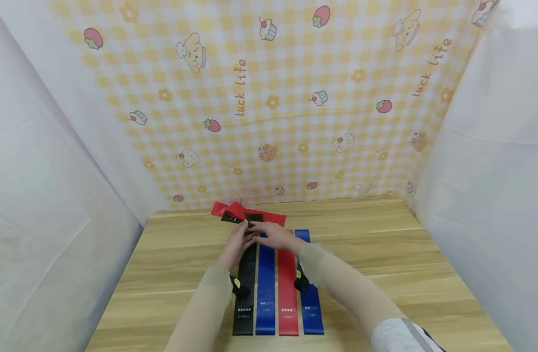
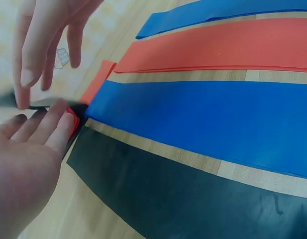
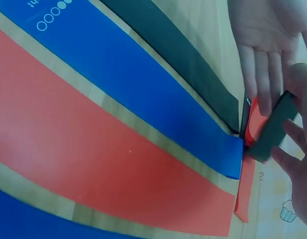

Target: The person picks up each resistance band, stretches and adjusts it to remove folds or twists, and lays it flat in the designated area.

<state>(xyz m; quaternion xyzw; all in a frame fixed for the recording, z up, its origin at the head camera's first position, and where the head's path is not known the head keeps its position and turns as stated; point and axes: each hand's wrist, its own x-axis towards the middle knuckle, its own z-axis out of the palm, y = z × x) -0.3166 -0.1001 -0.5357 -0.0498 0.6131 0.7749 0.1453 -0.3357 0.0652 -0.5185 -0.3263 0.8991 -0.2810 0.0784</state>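
Note:
At the far end of the table, my left hand (image 1: 241,237) extends its fingers onto a small pile of red and black resistance bands. My right hand (image 1: 272,235) comes in from the right, fingers spread and pointing down beside a loose black band (image 3: 275,127). In the left wrist view, that black band (image 2: 41,105) looks blurred, with a right fingertip right at it and the left fingertips just below. Part of a red band (image 2: 73,122) shows behind the left fingertips. A longer red band (image 1: 269,216) lies behind both hands.
Toward me, flat bands lie side by side: black (image 1: 246,274), blue (image 1: 266,278), red (image 1: 288,283) and another blue (image 1: 312,303). Their near ends carry printed dots and words. A patterned cloth (image 1: 295,127) hangs behind the wooden table (image 1: 365,244), with white sheets at both sides.

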